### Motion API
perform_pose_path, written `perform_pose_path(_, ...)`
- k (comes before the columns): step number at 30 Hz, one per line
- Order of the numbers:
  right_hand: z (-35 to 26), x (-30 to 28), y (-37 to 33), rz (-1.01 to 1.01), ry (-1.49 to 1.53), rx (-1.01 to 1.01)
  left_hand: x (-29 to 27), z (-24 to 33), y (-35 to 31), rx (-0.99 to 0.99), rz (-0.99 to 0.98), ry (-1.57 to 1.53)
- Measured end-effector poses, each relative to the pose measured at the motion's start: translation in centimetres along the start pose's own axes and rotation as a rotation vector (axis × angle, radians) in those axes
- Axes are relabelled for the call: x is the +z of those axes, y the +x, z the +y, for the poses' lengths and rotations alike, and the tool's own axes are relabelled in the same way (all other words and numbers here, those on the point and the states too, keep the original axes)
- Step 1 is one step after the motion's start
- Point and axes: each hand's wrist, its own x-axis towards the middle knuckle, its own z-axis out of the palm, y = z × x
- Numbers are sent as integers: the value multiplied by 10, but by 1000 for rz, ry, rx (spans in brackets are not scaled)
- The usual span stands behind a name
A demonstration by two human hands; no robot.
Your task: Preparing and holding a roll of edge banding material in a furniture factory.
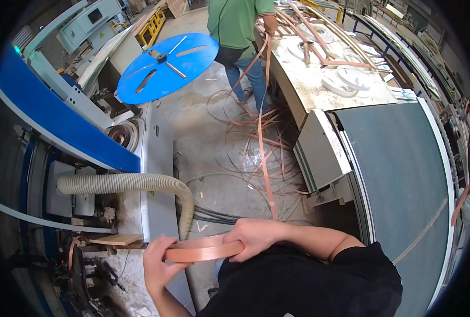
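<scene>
A coil of reddish-brown, wood-look edge banding (206,253) is held level in front of my body. My left hand (160,261) is closed around its left side, the thumb underneath. My right hand (258,236) grips its right side, fingers wrapped over the rim. Beyond my right hand, a long strip of the same banding (262,153) stretches away across the floor side to a co-worker in a green shirt (237,24), whose hand (270,26) has hold of it. Where the strip meets the coil is hidden behind my right hand.
Loose banding (256,142) lies tangled on the floor ahead. On the left stand a blue-framed machine (60,119), a blue slotted disc (140,79) and a ribbed hose (118,183). A dark conveyor belt (398,158) runs along the right, before a cluttered worktable (303,79).
</scene>
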Motion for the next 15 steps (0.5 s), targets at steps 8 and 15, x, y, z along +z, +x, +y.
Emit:
perform_pose_path(8, 4, 11, 6, -56, -248, 25, 32, 57, 15, 37, -324, 197)
perform_pose_path(15, 11, 8, -5, 67, -238, -82, 18, 32, -4, -14, -176, 25)
